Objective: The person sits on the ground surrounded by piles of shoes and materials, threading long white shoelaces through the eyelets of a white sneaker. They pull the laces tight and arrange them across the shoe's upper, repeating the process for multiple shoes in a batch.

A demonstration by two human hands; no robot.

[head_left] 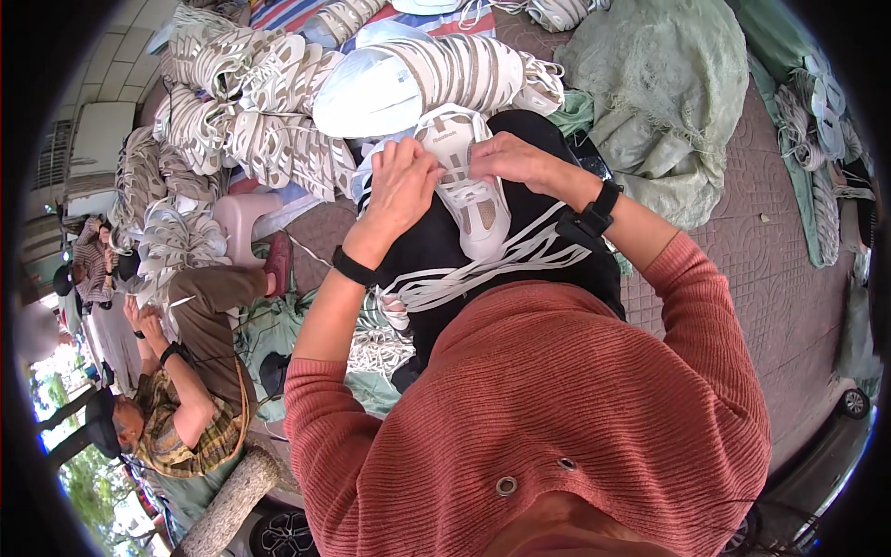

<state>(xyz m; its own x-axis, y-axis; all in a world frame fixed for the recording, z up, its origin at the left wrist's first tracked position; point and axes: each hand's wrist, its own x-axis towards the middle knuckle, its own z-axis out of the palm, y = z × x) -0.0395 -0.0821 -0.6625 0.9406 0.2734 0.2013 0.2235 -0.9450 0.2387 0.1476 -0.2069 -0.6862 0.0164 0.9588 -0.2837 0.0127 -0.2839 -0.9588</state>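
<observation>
A white and beige sneaker upper (pixel 484 218) lies on my black-trousered lap, its toe pointing toward me. White lace crosses its lower eyelet rows. My left hand (pixel 402 181) is closed at the left edge of the shoe's opening, fingers bent and pinching. On the opposite edge my right hand (pixel 520 162) pinches too, its thumb and forefinger near the upper eyelets. Whether a lace end is between the fingertips is too small to tell. A bundle of loose white laces (pixel 464 283) lies across my lap, between the toe and my red sweater.
Long stacks of nested shoe uppers (pixel 478 74) lie just beyond my knees, with more piles (pixel 251 121) to the left. A pale green sack (pixel 659 102) stands at the far right. A pink stool (pixel 245 223) and a seated co-worker (pixel 176 418) are on the left.
</observation>
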